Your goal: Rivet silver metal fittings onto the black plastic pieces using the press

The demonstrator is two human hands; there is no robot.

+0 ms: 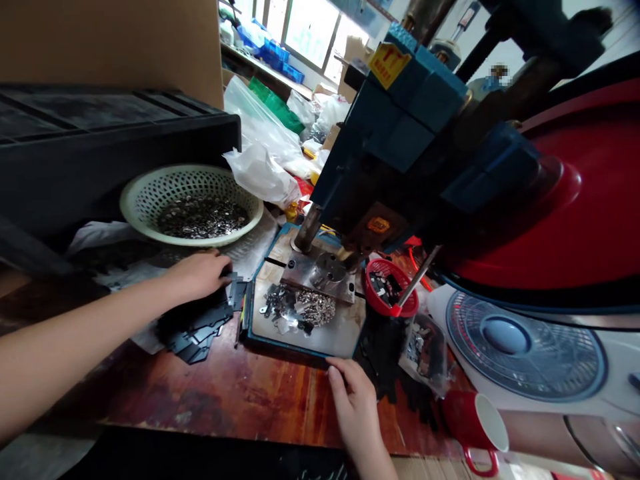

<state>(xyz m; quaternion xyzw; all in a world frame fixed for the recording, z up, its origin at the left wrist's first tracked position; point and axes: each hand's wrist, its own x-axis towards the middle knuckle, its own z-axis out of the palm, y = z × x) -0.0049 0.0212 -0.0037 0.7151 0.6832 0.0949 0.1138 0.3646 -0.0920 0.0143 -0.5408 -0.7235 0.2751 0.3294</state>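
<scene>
**Head view: left hand on a stack of flat black plates beside a bench press**

Head camera: the flat black plates point(197, 333) lie in a loose, fanned heap on the worn, reddish-brown tabletop point(250, 393), just left of the press base. They are thin and dark, with straight edges, square corners and stepped notches cut into some outlines; their faces are mostly matte, and the ones toward the right and front catch a greyish shine. They overlap at uneven angles, so single outlines show best along the near edge.

The person's left hand point(200, 275) reaches over the far side of this heap, fingers bent down at its upper right corner; the fingertips are partly hidden, and whether they grip a plate cannot be told. The right hand point(353, 393) is at the front edge of the press base point(335, 341), fingers half curled, with a narrow gap between thumb and forefinger; whether it holds anything cannot be told.

On the base, a pile of small metal pieces point(317, 309), silvery and dark, sits in front of a steel block point(320, 279) under the blue press point(395, 127). Behind the left hand stands a pale lattice basket point(137, 193) holding many small, glinting pieces. Right of the base, a red basket point(380, 304) holds dark parts.
</scene>
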